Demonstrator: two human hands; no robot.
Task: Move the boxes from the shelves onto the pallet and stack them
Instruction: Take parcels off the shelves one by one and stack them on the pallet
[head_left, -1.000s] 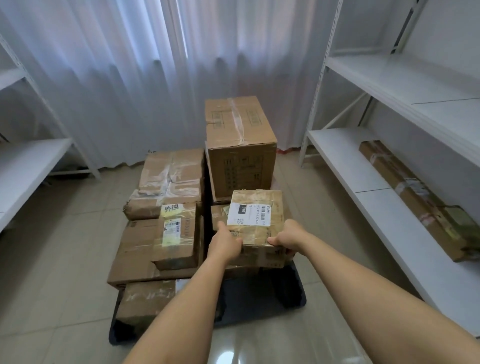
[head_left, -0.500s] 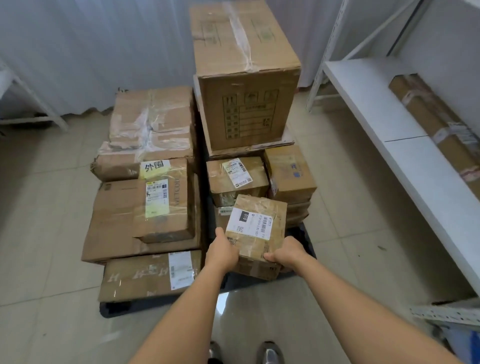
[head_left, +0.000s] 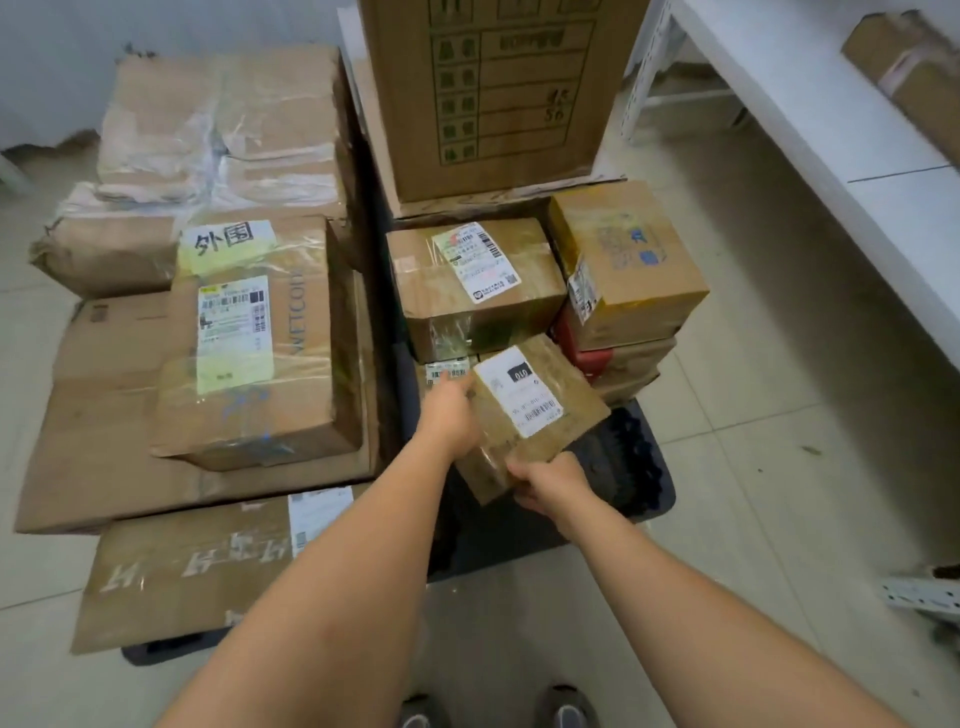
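Note:
I hold a small taped cardboard box (head_left: 540, 410) with a white shipping label, tilted, over the front right part of the dark pallet (head_left: 639, 467). My left hand (head_left: 449, 415) grips its left side and my right hand (head_left: 548, 480) grips its near corner. Just behind it sit a labelled brown box (head_left: 467, 291) and a small stack topped by a yellowish box (head_left: 628, 265). A large carton (head_left: 498, 93) stands at the back. On the left of the pallet lie several flat and taped boxes, one with a yellow label (head_left: 254, 343).
A white shelf (head_left: 810, 104) runs along the right, with a long brown parcel (head_left: 914, 67) lying on it. A metal shelf part (head_left: 919, 592) lies on the tiled floor at right. My shoes (head_left: 493, 712) stand just before the pallet.
I have stepped closer and bent down. The small box has dropped toward the pallet's front right part and turned, its label now angled to the right.

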